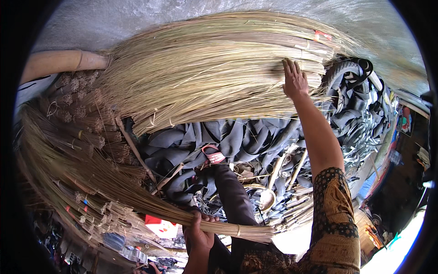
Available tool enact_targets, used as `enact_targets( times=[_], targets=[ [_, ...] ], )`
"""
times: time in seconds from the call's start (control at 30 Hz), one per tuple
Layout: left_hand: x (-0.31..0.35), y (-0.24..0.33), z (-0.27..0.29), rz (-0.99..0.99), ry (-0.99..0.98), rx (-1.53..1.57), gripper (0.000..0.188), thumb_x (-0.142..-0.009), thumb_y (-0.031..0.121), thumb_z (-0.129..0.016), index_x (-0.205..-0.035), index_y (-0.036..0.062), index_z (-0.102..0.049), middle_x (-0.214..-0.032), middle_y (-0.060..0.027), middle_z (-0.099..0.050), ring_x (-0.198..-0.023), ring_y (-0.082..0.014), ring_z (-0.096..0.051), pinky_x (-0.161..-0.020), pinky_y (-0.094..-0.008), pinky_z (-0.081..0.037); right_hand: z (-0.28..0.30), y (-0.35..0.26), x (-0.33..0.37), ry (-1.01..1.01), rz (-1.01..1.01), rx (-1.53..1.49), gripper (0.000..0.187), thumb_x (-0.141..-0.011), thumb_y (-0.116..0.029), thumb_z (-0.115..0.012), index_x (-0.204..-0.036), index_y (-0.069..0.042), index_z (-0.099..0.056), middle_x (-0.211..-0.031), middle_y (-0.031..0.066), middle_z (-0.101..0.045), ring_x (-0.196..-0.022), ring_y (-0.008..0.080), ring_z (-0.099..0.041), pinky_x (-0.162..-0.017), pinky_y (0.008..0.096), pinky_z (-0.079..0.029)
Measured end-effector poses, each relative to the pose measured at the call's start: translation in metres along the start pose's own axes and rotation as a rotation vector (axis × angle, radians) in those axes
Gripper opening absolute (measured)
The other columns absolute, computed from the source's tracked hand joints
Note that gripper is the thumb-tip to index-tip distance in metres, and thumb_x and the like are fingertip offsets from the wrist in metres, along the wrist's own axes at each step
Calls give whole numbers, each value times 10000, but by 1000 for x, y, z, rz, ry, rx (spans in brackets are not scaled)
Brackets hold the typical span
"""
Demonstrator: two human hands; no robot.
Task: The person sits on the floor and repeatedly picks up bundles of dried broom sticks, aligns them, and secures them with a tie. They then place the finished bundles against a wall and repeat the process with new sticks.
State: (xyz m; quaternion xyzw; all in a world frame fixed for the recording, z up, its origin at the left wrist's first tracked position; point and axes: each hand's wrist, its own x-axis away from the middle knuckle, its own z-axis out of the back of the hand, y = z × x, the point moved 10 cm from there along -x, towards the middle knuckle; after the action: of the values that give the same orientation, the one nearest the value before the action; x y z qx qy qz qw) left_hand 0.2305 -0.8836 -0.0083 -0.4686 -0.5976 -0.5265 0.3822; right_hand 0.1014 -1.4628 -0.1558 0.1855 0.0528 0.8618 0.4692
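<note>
My left hand [199, 234] is wrapped round a bundle of thin dry sticks [173, 211] like a stick broom, near its tied, blunt end. The loose tips fan out to the far left. My right arm reaches forward, and my right hand [295, 80] lies with fingers stretched out on a large pile of straw-coloured sticks [205, 68]. That pile is made of long bundles stacked lengthwise by the wall. Small ties show on some of them, and one near the right end carries a red strip [323, 35].
Dark rubber strips [228, 139] are heaped below the pile, with more curled pieces [349, 77] at its right. Several stick bundles [98, 123] are stacked at left beside a bamboo pole [68, 64]. A red and white sandal [213, 154], a red box [160, 226] and bamboo pieces [278, 171] lie around.
</note>
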Motion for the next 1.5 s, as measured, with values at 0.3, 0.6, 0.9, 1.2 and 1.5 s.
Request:
enact_targets(
  times=[0.3, 0.6, 0.9, 1.2, 1.5],
  targets=[
    [-5, -12, -8, 41, -19, -46, 164, -979, 265, -698, -990, 163, -570, -801, -6, -584, -768, -185, -613, -836, -467, -528, -2, -10, 2, 30, 39, 89, 774, -823, -187, -735, -1509, -107, -386, -1423, 115, -472, -1360, 311, -446, -1180, 491, -337],
    [-4, -13, -7, 68, -1, 8, 198, -923, 206, -756, -978, 145, -576, -806, -35, -582, -764, -211, -600, -847, -498, -534, -22, -2, 84, -162, 166, 29, 701, -729, -319, -789, -1342, -106, -526, -1228, 108, -558, -1232, 283, -536, -1085, 512, -372],
    [-4, -20, 10, 74, -1, -9, 214, -932, 251, -761, -928, 134, -581, -816, -24, -581, -785, -214, -618, -850, -489, -538, -35, -28, 83, -139, 42, -92, 1293, -713, -485, -892, -1666, -167, -78, -1712, 78, -193, -1573, 304, -205, -1247, 598, -228],
    [-9, -33, 19, 124, 30, -8, 223, -934, 261, -754, -918, 129, -575, -810, -21, -573, -772, -201, -604, -847, -485, -535, -61, -42, 72, -258, 90, -4, 1301, -660, -481, -933, -1641, -149, -147, -1635, 95, -317, -1522, 294, -298, -1254, 558, -235],
    [-10, -38, 22, 166, 33, -15, 216, -924, 259, -767, -935, 137, -589, -815, -15, -578, -790, -194, -598, -866, -479, -530, -72, -44, 62, -144, 133, -171, 783, -685, -267, -878, -1342, -117, -481, -1333, 82, -568, -1308, 283, -527, -1097, 462, -426]
  ],
)
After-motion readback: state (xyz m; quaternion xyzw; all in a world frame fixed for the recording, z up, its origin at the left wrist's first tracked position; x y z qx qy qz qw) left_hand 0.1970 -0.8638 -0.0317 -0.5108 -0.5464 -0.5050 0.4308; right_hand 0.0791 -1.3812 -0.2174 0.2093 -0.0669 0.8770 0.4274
